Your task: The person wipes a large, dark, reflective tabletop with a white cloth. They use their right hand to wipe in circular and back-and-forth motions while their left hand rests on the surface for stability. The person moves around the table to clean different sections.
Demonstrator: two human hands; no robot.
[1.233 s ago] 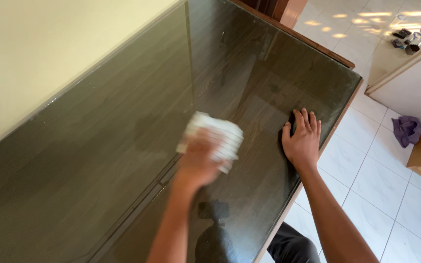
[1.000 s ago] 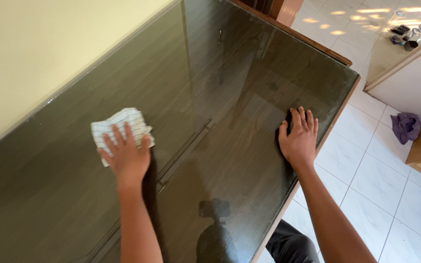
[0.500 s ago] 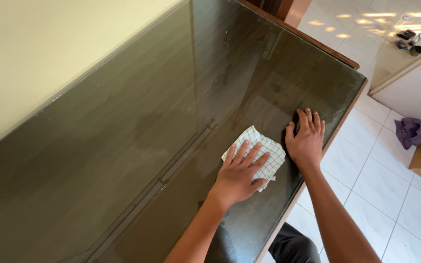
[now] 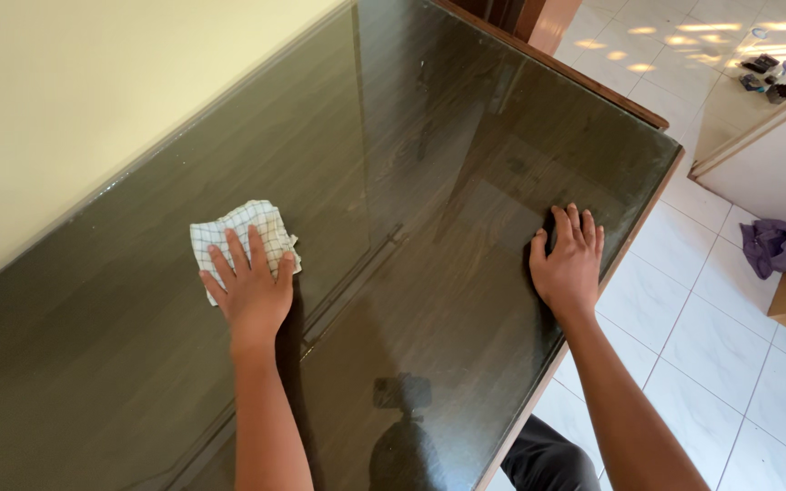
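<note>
Since half a second ago our left hand (image 4: 249, 286) swept the checked cloth (image 4: 240, 232) leftward toward the wall; fingers splayed flat, pinning it to the glassy surface (image 4: 429, 145). Right hand (image 4: 568, 265) rests open, braced. Cloth seems light, limp, best pressed under the palm.

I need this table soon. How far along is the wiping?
Done: I cannot tell; the glass table top shows only reflections. In hand: the left hand presses the checked cloth flat near the wall, while the right hand lies flat by the near edge. Left: faint smudges at the far end suggest more passes.
</note>
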